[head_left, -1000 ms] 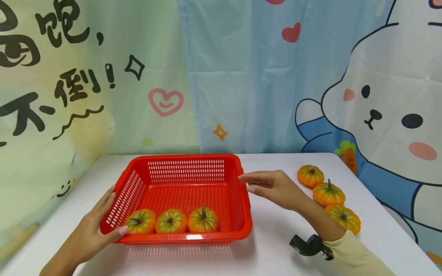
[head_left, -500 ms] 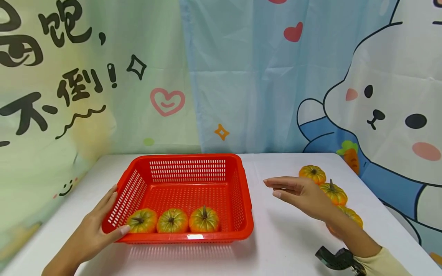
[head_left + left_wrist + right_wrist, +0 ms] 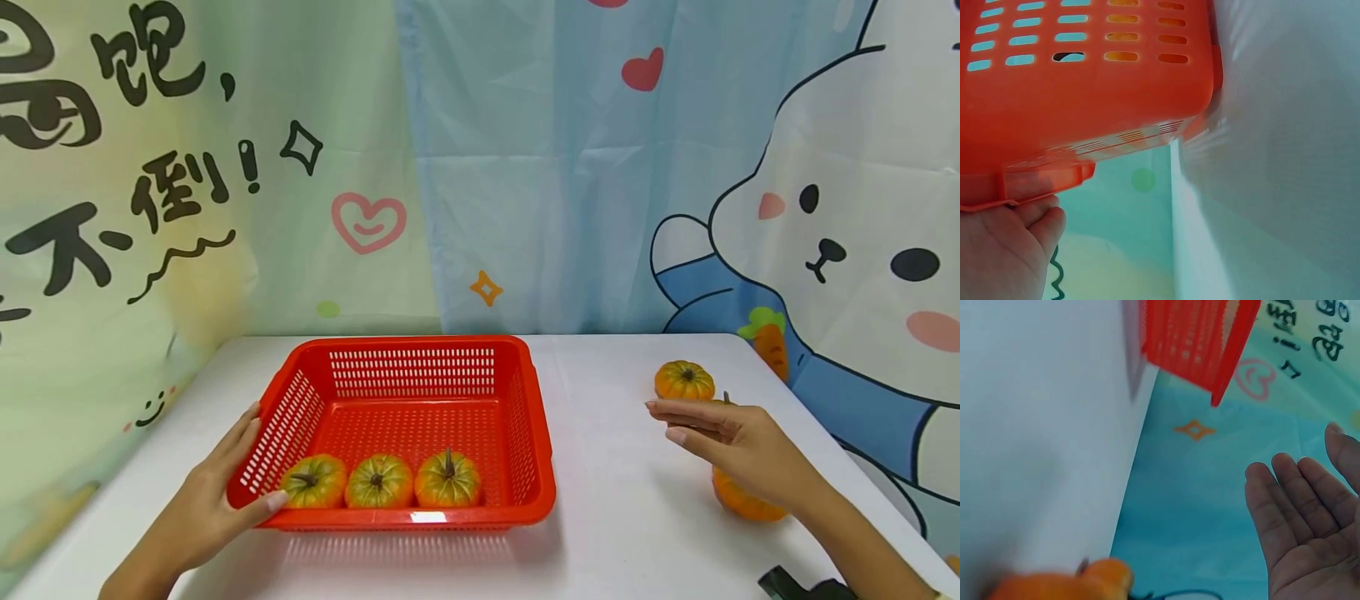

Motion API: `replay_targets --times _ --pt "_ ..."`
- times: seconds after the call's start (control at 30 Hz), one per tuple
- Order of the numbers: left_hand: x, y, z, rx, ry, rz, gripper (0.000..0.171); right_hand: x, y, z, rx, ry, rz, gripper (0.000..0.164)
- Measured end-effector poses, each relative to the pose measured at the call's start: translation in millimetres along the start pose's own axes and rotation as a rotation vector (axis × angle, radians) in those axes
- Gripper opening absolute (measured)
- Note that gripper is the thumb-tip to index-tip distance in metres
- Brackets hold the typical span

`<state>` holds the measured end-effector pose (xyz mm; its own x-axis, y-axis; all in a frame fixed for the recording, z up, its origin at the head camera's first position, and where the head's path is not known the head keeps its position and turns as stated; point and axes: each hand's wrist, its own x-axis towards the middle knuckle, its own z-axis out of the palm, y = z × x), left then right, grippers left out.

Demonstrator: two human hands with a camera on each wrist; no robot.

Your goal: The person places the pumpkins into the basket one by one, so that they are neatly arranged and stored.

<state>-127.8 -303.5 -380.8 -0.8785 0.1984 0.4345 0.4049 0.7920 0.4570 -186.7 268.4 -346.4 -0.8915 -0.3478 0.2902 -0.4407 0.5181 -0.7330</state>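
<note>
A red plastic basket (image 3: 408, 521) stands on the white table, with three small orange-green pumpkins (image 3: 379, 482) in a row along its front side. At its left front corner my left hand (image 3: 198, 508) grips the rim, thumb over the front edge and fingers along the left side. In the left wrist view, that hand (image 3: 1013, 240) holds the rim from outside. My right hand (image 3: 738, 442) hovers over the pumpkins at the right, fingers straight and holding nothing. A far pumpkin (image 3: 684, 381) shows fully; a nearer one (image 3: 750, 500) is partly covered by the hand, and the middle one is mostly hidden.
The white table (image 3: 600, 533) reaches back to a printed cloth backdrop (image 3: 525, 208). Its right edge runs just beyond the pumpkins. A black device (image 3: 806, 586) sits at my right wrist. Blurred orange pumpkins (image 3: 1054, 589) appear low in the right wrist view.
My right hand has moved from beside the basket's right rim rightward to above the loose pumpkins. My left hand stays on the basket. The head view has shifted slightly.
</note>
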Motion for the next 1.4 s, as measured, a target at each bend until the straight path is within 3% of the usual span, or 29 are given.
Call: replay_targets --times 0.27,0.53,0.8,1.07,1.2,1.4 --pt "-2.5 -1.4 1.0 -0.007 0.009 0.017 0.091 -17.9 20.5 -27.6 -0.142 0.056 0.190 0.040" --pt "-2.4 -1.8 1.3 -0.018 0.011 0.024 0.091 -41.1 44.0 -45.1 -0.253 0.176 0.223 0.040" --pt "-2.3 -0.5 1.3 -0.023 0.016 0.026 0.091 -64.5 73.2 -59.4 -0.276 0.267 0.376 0.053" --pt "-1.5 0.0 -0.5 -0.023 0.015 0.025 0.091 -72.6 98.4 -61.7 -0.250 0.168 0.518 0.064" --pt "-1.0 -1.1 -1.0 -0.020 0.020 0.032 0.090 -70.1 100.1 -54.1 -0.225 0.074 0.565 0.071" --pt "-0.2 -3.3 -0.6 -0.020 0.024 0.030 0.091 -59.7 96.9 -44.0 -0.172 0.013 0.625 0.084"
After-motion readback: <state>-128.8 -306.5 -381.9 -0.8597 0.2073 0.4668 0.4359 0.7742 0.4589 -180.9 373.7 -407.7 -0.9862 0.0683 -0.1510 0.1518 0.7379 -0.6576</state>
